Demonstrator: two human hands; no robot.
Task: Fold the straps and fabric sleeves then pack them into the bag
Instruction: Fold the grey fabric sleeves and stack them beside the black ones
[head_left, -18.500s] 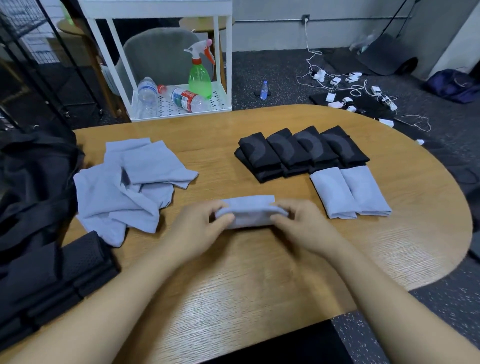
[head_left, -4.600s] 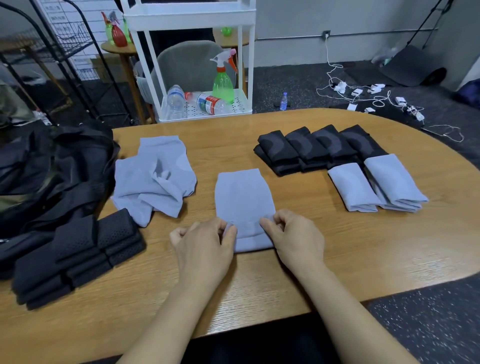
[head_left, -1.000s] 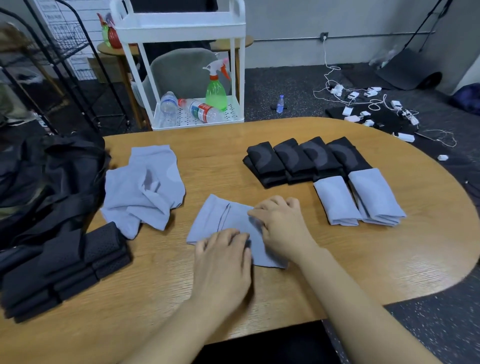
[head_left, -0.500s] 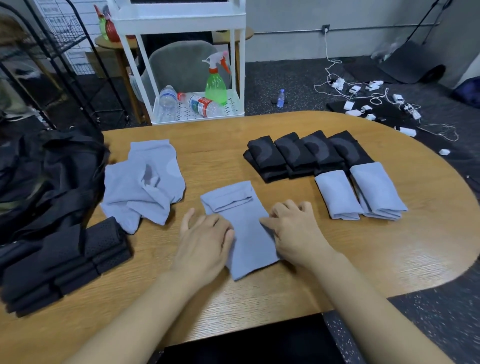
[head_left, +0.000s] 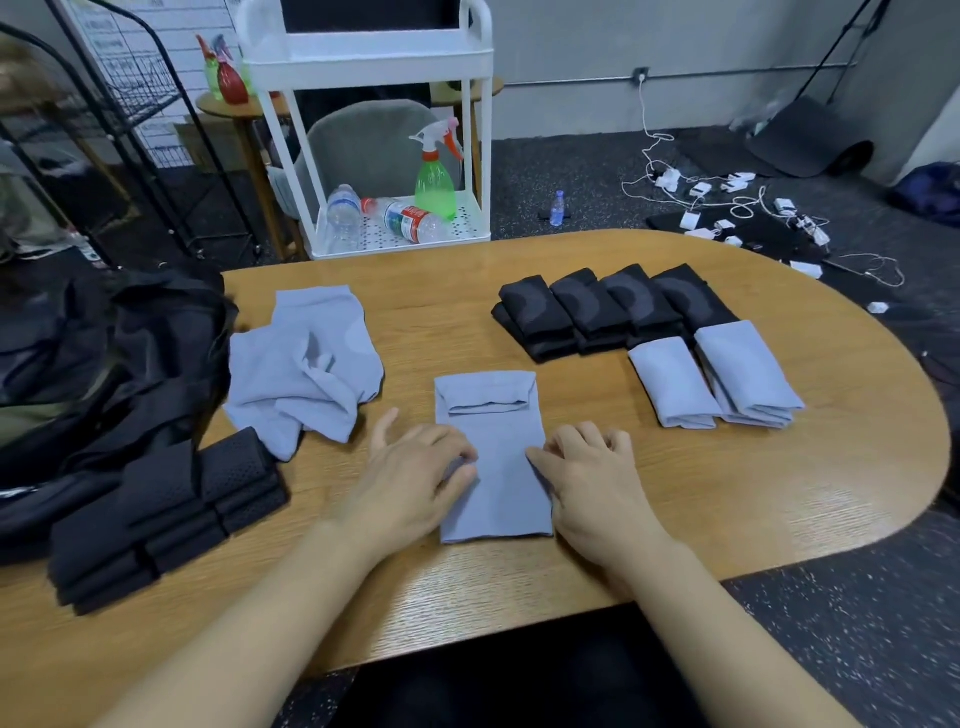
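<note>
Both forearms bare from the frame edge to the wrists, no sleeves or cuffs in view. Left hand (head_left: 415, 478) and right hand (head_left: 592, 475): no gloves, rings, watch or bands visible; fingers (head_left: 589, 441) bare, nails short as far as the blur allows. Dark clothing on the lap (head_left: 498, 675) below the forearms, no detail readable.

A grey sleeve (head_left: 493, 457) lies flat on the wooden counter (head_left: 727, 493), far end folded over. The left hand (head_left: 415, 478) and right hand (head_left: 592, 478) pinch its side edges. Folded black sleeves (head_left: 608, 312) sit beyond.
</note>
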